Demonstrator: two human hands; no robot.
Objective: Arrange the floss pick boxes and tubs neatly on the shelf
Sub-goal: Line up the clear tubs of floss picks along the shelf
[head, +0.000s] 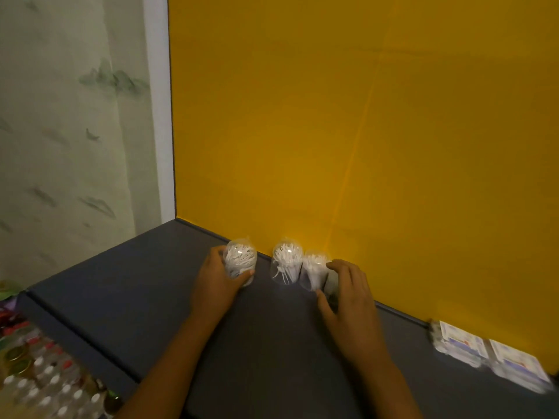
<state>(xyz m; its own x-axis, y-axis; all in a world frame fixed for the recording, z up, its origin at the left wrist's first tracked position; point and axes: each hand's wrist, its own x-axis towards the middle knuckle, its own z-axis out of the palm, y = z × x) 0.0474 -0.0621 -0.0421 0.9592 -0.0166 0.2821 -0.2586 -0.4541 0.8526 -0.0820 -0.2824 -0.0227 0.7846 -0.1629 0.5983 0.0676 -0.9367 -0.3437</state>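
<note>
My left hand (219, 275) gripped one tub (240, 261); my right hand (344, 290) curled around another tub (316, 272), lining them along the yellow wall (363, 131).

The shelf (127, 291) has a dark grey matt top, smooth and without shine. The wall (363, 131) behind it looks like yellow paper or card, matt, with faint creases running down it. The three tubs (287, 264) are clear glossy plastic that catches small highlights, and the picks packed inside look like white plastic. The boxes (490, 355) at the right seem to be clear plastic over printed white card, though blur hides the detail. At the left a pale curtain (60, 116) looks like soft matt cloth with a faded green print. The bottles (51, 385) below it appear glossy, with white caps.
</note>
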